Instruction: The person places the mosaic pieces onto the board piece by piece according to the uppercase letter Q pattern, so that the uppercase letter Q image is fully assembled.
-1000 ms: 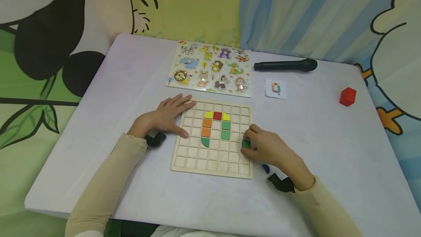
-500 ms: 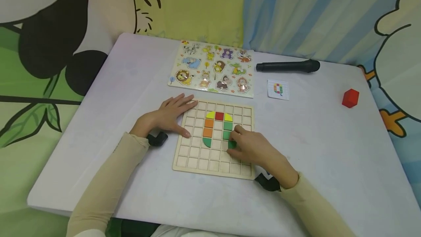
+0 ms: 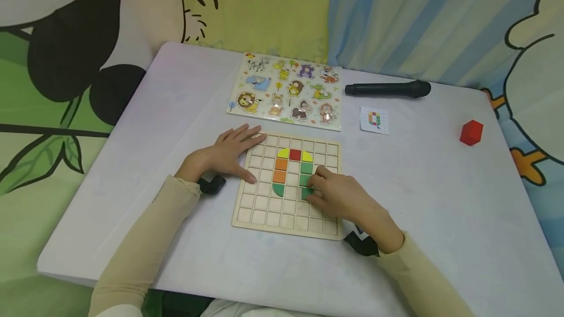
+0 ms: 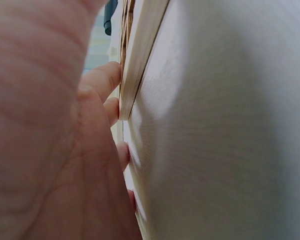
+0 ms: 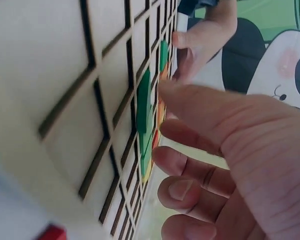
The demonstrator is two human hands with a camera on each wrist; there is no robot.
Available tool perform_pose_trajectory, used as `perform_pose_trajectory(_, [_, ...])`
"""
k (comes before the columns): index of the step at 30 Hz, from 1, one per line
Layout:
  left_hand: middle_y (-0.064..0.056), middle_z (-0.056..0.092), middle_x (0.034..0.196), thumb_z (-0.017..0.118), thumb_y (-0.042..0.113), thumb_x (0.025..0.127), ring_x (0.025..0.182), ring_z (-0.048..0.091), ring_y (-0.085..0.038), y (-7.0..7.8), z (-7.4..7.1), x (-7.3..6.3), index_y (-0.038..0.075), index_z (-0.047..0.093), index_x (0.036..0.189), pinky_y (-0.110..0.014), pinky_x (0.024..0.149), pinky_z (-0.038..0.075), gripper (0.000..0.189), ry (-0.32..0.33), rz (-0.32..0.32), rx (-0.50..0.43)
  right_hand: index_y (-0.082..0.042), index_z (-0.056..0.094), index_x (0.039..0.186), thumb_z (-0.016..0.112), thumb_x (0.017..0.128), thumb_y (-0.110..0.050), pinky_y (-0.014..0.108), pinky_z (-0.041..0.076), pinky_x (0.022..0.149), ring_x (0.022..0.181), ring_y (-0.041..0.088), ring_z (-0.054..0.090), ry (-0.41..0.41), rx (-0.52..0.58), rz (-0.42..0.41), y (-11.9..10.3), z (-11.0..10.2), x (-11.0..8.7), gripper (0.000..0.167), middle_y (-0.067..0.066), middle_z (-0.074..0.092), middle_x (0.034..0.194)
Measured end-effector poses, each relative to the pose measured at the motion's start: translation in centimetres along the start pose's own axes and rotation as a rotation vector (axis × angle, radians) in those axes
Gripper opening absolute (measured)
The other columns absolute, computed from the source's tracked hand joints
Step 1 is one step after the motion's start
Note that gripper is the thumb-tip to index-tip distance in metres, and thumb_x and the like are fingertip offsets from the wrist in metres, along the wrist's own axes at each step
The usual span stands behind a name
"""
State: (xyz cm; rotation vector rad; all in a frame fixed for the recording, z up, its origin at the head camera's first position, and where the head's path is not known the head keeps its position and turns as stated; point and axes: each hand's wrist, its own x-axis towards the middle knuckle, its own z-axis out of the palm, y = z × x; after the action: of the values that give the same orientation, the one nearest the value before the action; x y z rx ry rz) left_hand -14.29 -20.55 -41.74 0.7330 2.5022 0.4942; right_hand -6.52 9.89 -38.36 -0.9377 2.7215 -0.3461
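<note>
A wooden grid board lies on the table with yellow, red, orange and green tiles forming an arch. My left hand rests spread on its left edge, thumb and fingertips over the rim. My right hand hovers at the lower end of the right green column. Its fingertips are right by the lowest green square tile. In the right wrist view that tile sits in its cell, standing slightly proud, with the thumb and bent fingers apart from it. A dark blue piece shows partly behind the right wrist.
Behind the board lies an animal picture puzzle. To its right are a black microphone-shaped object and a small pattern card. A red block stands at the far right. Both wrists wear black mounts.
My right hand has carried the green square tile left from the board's right edge to the bottom of the green column, and its fingers have loosened. My left hand stays put.
</note>
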Motion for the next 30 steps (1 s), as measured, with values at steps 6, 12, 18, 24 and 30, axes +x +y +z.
perform_pose_trajectory(6, [-0.002,-0.002,0.166,0.077,0.062,0.071,0.151,-0.012,-0.031,0.1,-0.3,-0.2,0.023,0.014,0.158,-0.060,0.117,-0.003,0.115,0.000,-0.005,-0.011,-0.013,0.072,0.100,0.072,0.089,-0.022,0.022,0.045,0.057,0.060,0.007,0.050,0.023,0.001,-0.043,0.3,0.0,-0.1,0.015,-0.001,0.058,0.091])
perform_pose_trajectory(12, [-0.004,-0.002,0.166,0.077,0.062,0.072,0.151,-0.011,-0.033,0.1,-0.1,0.0,0.022,0.014,0.158,-0.061,0.117,-0.003,0.114,0.001,0.003,-0.010,-0.013,0.072,0.100,0.072,0.089,-0.023,0.023,0.047,0.058,0.063,0.008,0.051,0.017,-0.018,-0.042,0.1,0.3,0.2,0.014,0.000,0.059,0.093])
perform_pose_trajectory(18, [-0.003,-0.002,0.166,0.078,0.061,0.071,0.151,-0.011,-0.032,0.4,-0.3,0.0,0.022,0.014,0.158,-0.060,0.117,-0.003,0.115,0.001,0.006,-0.014,-0.013,0.072,0.099,0.073,0.089,-0.023,0.023,0.045,0.057,0.061,0.007,0.050,0.041,-0.011,-0.035,0.2,0.4,0.0,0.015,-0.002,0.058,0.088])
perform_pose_trajectory(24, [-0.003,-0.002,0.166,0.078,0.061,0.071,0.151,-0.011,-0.032,0.5,-0.4,0.0,0.022,0.014,0.158,-0.059,0.118,-0.004,0.115,-0.004,0.000,-0.017,-0.011,0.071,0.099,0.072,0.089,-0.021,0.023,0.047,0.058,0.063,0.006,0.053,0.066,-0.001,-0.011,1.2,0.2,-0.9,0.015,-0.002,0.059,0.091])
perform_pose_trajectory(30, [-0.003,-0.001,0.166,0.077,0.062,0.070,0.151,-0.011,-0.032,0.3,-0.1,0.0,0.023,0.015,0.158,-0.059,0.118,-0.003,0.115,-0.002,-0.013,-0.014,-0.008,0.070,0.097,0.073,0.088,-0.019,0.023,0.046,0.055,0.061,0.005,0.050,0.092,0.011,0.029,2.8,0.0,-2.4,0.015,0.000,0.060,0.092])
